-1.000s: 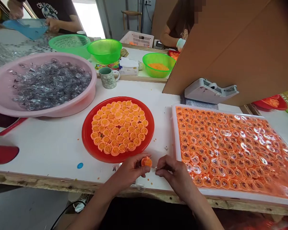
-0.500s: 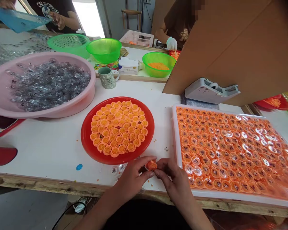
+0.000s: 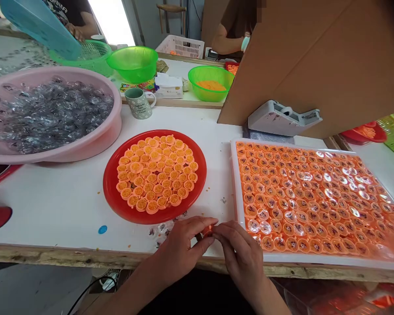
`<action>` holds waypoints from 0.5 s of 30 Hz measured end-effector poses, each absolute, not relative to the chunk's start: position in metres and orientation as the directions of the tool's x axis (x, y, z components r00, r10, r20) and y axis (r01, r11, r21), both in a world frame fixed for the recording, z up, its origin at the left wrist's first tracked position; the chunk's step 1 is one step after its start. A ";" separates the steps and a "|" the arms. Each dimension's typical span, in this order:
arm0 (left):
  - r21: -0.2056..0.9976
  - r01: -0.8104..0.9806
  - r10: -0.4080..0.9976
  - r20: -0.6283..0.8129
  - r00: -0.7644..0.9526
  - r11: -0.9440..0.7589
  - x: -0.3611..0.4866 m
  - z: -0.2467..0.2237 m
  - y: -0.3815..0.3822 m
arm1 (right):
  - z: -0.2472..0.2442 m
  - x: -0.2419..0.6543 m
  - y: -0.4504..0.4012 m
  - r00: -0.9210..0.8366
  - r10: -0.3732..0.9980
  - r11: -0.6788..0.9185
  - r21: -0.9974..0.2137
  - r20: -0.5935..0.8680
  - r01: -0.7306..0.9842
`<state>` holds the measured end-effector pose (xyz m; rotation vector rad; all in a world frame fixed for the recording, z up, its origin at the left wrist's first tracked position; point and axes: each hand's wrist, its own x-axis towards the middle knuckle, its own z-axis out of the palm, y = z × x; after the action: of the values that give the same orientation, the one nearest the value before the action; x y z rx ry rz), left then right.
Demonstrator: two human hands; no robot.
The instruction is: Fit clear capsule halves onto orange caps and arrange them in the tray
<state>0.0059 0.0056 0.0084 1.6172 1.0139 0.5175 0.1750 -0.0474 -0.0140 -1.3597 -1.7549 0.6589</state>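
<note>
Over the front of the white table, my left hand [image 3: 183, 243] and my right hand [image 3: 242, 246] meet, thumbs and forefingers pinched on a small round orange plastic piece [image 3: 208, 230]. My fingers cover much of it. Just beyond them, a red round tray [image 3: 197, 199] carries many orange round cups with yellowish-orange contents. Several clear plastic covers [image 3: 157, 231] with dark prints lie beside my left hand. To the right of my right hand stands a white tray [image 3: 235, 188] packed with rows of orange pieces under shiny clear covers with printed figures.
A pink basin [image 3: 114, 116] of clear covers stands at left, a mug [image 3: 138, 104] behind the red tray. Green bowls [image 3: 134, 63] line the back. A cardboard panel [image 3: 302, 57] rises behind a tape dispenser [image 3: 282, 118]. Two people work across the table; a blue disc [image 3: 102, 229] lies at front left.
My fingers have closed further around the orange piece, covering more of it. The view has shifted slightly. At back left, the co-worker's blue tray has tipped down toward the green basket.
</note>
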 end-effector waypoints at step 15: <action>0.963 0.267 0.918 -0.067 0.391 -0.043 0.010 0.005 -0.004 | -0.019 0.159 -0.054 0.128 0.975 0.110 -0.892 0.184 0.439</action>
<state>0.0097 -0.0042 0.0047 1.5604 1.0901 0.7491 0.1588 -0.0538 -0.0189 -1.4760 -1.4580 0.7282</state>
